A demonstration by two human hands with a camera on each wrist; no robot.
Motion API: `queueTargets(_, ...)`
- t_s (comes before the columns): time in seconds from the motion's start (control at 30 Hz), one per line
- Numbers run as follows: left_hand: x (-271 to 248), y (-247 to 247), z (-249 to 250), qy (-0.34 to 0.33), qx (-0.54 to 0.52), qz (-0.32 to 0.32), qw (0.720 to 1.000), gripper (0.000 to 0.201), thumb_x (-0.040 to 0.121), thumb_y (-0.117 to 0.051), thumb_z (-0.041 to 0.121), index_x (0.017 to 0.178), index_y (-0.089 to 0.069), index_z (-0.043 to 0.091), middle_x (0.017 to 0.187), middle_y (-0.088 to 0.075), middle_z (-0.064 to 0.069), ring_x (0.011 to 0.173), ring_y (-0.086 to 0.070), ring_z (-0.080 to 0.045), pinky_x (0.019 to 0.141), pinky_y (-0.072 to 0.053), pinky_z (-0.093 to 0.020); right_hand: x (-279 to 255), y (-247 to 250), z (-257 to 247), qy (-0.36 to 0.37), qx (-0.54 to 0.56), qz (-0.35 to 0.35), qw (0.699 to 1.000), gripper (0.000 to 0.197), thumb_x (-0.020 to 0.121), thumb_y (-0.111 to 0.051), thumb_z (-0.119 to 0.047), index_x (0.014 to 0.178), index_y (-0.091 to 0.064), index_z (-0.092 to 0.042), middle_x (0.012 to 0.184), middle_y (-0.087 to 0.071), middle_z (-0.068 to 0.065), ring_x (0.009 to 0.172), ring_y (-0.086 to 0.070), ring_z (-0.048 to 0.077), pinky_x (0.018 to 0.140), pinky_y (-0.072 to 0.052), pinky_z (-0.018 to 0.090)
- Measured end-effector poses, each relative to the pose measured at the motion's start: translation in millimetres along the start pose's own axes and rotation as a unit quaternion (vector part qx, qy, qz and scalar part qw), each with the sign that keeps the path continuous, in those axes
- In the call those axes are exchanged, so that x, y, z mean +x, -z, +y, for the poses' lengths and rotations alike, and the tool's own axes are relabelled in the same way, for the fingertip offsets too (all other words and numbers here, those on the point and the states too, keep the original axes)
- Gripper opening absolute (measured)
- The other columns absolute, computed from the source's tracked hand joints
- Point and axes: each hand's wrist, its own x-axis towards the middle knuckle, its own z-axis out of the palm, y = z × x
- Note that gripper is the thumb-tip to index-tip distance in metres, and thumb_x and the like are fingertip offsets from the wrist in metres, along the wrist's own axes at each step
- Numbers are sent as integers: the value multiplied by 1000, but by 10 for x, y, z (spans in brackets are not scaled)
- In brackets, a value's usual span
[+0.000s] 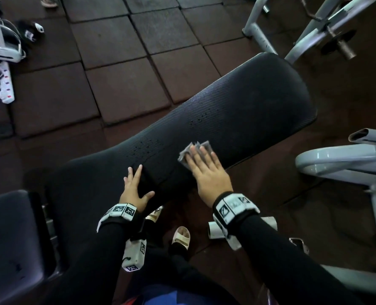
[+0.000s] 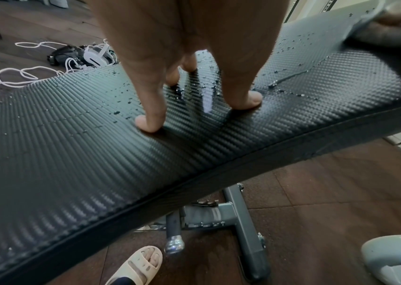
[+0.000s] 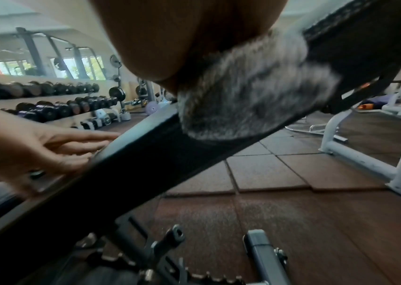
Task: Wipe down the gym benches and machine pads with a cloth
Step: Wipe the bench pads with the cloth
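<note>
A long black bench pad [image 1: 237, 111] runs from lower left to upper right, with droplets on its ribbed surface [image 2: 96, 119]. My right hand [image 1: 207, 170] lies flat with straight fingers on a grey cloth [image 1: 191, 151], pressing it onto the pad near its near edge. In the right wrist view the cloth [image 3: 255, 90] bulges over the pad's side under the palm. My left hand [image 1: 136, 188] rests with spread fingers on the pad, to the left of the cloth; its fingertips [image 2: 148, 123] touch the wet surface.
A second dark pad [image 1: 8, 234] sits at lower left. Grey machine frames [image 1: 336, 161] stand right and at the back [image 1: 310, 29]. A headset, power strip [image 1: 6, 84] and cables lie on the floor tiles at left. The bench's steel base [image 2: 238, 217] and my sandalled foot [image 1: 180, 236] are below.
</note>
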Motion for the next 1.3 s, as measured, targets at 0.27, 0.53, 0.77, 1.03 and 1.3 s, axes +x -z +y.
queueTargets(0.27,2,13,8,1,-12,-5,1000,95,82,-71,16,148,-8,41,158,9,5,145,6,-23,110,-27,-47,-235,143,459,-85,20,13,996,67,86,-50,-9,147,-22,-12,155,-14,5,144,-10,24,117,-4,40)
queueTargets(0.53,45,50,-2,7,-15,-23,1000,96,80,-73,20,148,-9,42,158,10,6,145,6,-23,112,-25,-51,328,173,249,-118,46,18,992,58,96,-40,-17,148,-16,-17,155,-3,-1,143,6,23,115,9,37)
queueTargets(0.77,188,144,-179,21,30,0,999,87,80,-61,57,144,-2,52,157,15,10,145,10,-14,112,-12,-60,159,92,78,-114,16,-16,993,75,79,-57,-3,145,-23,-5,154,-16,14,142,-11,30,115,-9,42)
queueTargets(1.03,638,383,-230,80,-33,-27,996,107,70,-74,55,144,4,51,156,24,0,143,18,-33,115,-12,-50,876,548,771,-252,2,-4,968,66,93,-38,-14,149,-4,-8,157,3,11,145,1,28,116,-1,42)
queueTargets(1.3,655,382,-231,86,-20,-57,994,109,71,-71,58,131,20,59,152,33,4,141,23,-32,111,-18,-60,1719,489,258,-183,-17,-51,982,66,92,-38,-15,150,-6,-16,158,5,8,144,9,32,114,6,46)
